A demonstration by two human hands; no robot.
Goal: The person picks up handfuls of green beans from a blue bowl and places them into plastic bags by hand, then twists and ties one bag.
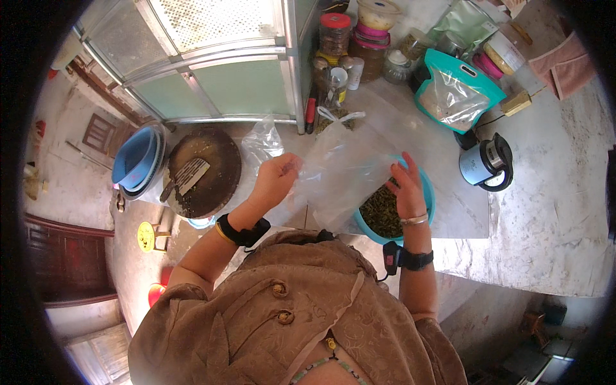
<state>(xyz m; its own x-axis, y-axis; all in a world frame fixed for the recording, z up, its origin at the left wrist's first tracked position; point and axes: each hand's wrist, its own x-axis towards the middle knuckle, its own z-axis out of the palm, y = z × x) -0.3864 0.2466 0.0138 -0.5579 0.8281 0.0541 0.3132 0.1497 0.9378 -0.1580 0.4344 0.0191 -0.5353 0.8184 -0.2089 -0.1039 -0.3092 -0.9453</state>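
Note:
A clear plastic bag point(344, 159) with two handle loops at its far end spreads between my hands. My left hand point(279, 179) is closed on the bag's left side. At its right edge is my right hand point(408, 190), fingers apart and fingertips by the film; whether they pinch it cannot be made out. Beneath my right hand and the bag stands a turquoise basin point(429, 192) of chopped dark green leaves point(382, 211), partly covered. Another crumpled clear bag point(263, 139) lies beyond my left hand.
At left, a metal slotted turner point(190, 177) lies on a round wooden chopping block point(219, 154), beside blue basins point(137, 159). A glazed metal cabinet point(240, 86) stands behind. Jars point(334, 33), a teal-edged pouch point(457, 96) and a blue kettle point(476, 163) are at right.

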